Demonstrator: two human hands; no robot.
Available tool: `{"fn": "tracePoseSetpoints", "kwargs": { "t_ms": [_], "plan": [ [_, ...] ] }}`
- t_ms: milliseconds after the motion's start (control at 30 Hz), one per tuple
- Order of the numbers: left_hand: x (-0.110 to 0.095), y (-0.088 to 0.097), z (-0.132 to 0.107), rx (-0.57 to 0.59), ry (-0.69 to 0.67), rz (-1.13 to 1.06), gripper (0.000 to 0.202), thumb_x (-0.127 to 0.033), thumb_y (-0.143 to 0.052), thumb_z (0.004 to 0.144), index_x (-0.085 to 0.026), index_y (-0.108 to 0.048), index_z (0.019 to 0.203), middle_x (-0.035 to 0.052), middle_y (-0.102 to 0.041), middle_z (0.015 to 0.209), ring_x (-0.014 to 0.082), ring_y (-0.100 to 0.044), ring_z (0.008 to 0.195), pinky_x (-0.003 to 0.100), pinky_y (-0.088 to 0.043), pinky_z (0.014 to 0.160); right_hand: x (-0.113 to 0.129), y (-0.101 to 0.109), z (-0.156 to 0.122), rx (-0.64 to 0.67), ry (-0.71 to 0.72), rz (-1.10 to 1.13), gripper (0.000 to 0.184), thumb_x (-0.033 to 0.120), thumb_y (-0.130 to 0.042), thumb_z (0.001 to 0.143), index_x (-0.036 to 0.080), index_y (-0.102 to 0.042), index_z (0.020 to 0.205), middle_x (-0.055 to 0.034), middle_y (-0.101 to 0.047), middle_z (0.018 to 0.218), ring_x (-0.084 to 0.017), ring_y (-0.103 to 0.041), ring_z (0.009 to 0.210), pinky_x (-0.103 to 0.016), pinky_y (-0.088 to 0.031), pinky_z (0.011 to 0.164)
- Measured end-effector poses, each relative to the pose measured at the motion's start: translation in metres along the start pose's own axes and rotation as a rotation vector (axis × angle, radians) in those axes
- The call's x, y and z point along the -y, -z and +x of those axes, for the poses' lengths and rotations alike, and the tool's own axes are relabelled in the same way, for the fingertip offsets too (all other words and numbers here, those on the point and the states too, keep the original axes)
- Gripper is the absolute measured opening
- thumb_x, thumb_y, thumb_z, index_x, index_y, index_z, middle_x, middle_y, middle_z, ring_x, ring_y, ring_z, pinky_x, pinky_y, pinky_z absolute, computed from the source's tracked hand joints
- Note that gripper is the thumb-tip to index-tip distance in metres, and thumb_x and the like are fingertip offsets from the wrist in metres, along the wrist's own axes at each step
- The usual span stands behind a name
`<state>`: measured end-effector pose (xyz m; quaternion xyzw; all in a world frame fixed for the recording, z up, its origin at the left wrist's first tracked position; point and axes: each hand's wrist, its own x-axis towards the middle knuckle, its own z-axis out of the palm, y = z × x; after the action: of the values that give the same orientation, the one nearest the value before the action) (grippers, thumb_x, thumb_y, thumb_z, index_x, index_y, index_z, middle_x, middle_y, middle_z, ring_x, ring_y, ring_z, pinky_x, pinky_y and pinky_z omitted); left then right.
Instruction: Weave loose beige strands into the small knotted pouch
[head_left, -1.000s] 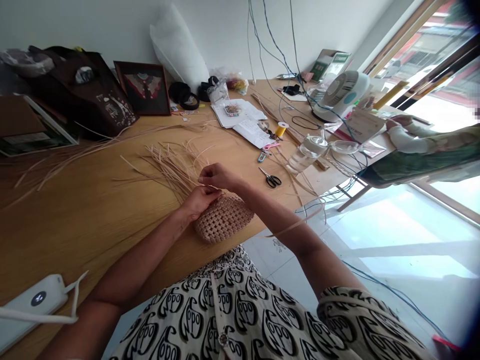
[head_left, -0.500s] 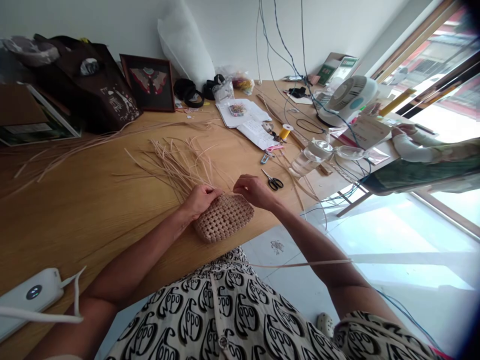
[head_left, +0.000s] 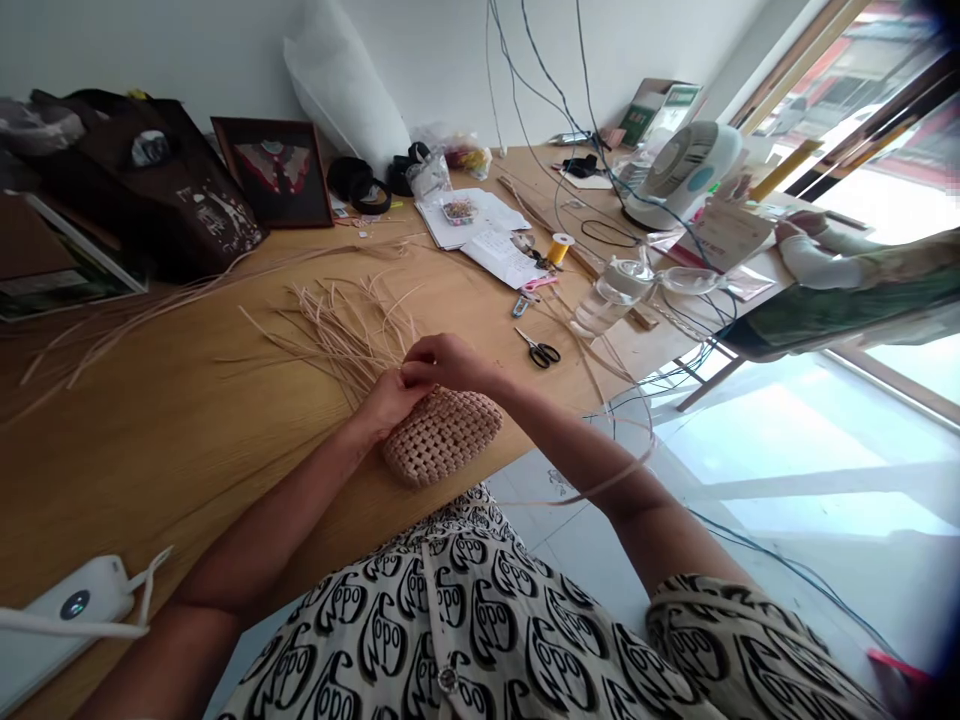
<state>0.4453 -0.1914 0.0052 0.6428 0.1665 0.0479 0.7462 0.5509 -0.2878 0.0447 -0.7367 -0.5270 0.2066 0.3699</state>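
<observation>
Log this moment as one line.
left hand: on oblong tan woven-strip piece | right hand: beside left hand | nearby: thin tan strips, black-handled metal scissors

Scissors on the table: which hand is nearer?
Right. The scissors lie to the right of both hands; the right hand is between them and the left hand, which is at the woven piece's left side.

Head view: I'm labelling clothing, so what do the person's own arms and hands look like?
The left hand and right hand are ungloved, and both forearms are bare. The right sleeve is short, cream with a bold black lettered print like that of the garment on the torso. A left sleeve cannot be made out.
</observation>
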Motion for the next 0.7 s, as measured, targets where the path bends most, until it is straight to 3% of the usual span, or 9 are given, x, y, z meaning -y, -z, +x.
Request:
{"fn": "tracePoseSetpoints", "kwargs": {
  "t_ms": [100,200,333,433,567,700],
  "plan": [
    [0.000,-0.003,-0.002,-0.027,-0.023,0.025,0.032,-0.033,-0.075,0.055,-0.011,-0.069,0.079,0.0039,-0.069,0.074,0.0156,-0.059,0.070,0.026,-0.044,0.064,0.010,-0.004,0.011,0.074,-0.087,0.115,0.016,0.025,-0.058,0.075,0.010,-0.061,0.077,0.0005,-0.060,0.065,-0.008,-0.050,0.058,-0.019,-0.037,0.053],
    [0.001,-0.006,-0.003,-0.039,-0.010,0.089,0.028,-0.032,-0.071,0.059,-0.010,-0.068,0.076,0.0059,-0.069,0.074,0.0191,-0.060,0.075,0.029,-0.045,0.066,0.014,-0.006,0.012,0.022,-0.116,0.121,0.009,0.020,-0.057,0.071,0.011,-0.057,0.072,0.0024,-0.056,0.060,-0.008,-0.047,0.056,-0.019,-0.035,0.051],
    [0.001,-0.011,-0.006,-0.038,-0.074,0.089,0.045,-0.023,-0.070,0.059,-0.011,-0.062,0.101,0.0085,-0.068,0.096,0.0224,-0.060,0.093,0.031,-0.046,0.076,0.013,-0.018,0.010,-0.044,-0.111,0.163,0.005,0.018,-0.056,0.069,0.014,-0.054,0.068,0.0042,-0.053,0.056,-0.008,-0.046,0.053,-0.019,-0.033,0.049],
    [0.003,-0.014,-0.006,-0.037,-0.077,0.101,0.047,-0.021,-0.070,0.060,-0.012,-0.060,0.105,0.0104,-0.066,0.102,0.0223,-0.059,0.096,0.031,-0.046,0.076,0.008,-0.029,0.014,-0.065,-0.139,0.258,0.009,0.023,-0.055,0.071,0.016,-0.051,0.068,0.0056,-0.050,0.051,-0.008,-0.046,0.049,-0.019,-0.033,0.047],
    [0.003,-0.006,-0.001,0.016,0.040,0.010,0.031,-0.024,-0.071,0.060,-0.011,-0.063,0.087,0.0065,-0.067,0.082,0.0169,-0.060,0.076,0.027,-0.045,0.066,0.000,-0.026,0.017,-0.140,-0.090,0.253,0.014,0.028,-0.056,0.073,0.015,-0.053,0.071,0.0039,-0.053,0.057,-0.009,-0.048,0.054,-0.020,-0.035,0.050],
    [-0.002,0.007,0.002,0.073,0.216,-0.088,0.026,-0.036,-0.069,0.064,-0.011,-0.060,0.063,0.0016,-0.059,0.059,0.0092,-0.051,0.055,0.023,-0.040,0.056,-0.009,-0.001,0.002,-0.138,0.077,0.059,0.025,0.031,-0.044,0.086,0.014,-0.062,0.086,-0.0041,-0.064,0.084,-0.012,-0.054,0.075,-0.023,-0.039,0.067]
  ]
}}
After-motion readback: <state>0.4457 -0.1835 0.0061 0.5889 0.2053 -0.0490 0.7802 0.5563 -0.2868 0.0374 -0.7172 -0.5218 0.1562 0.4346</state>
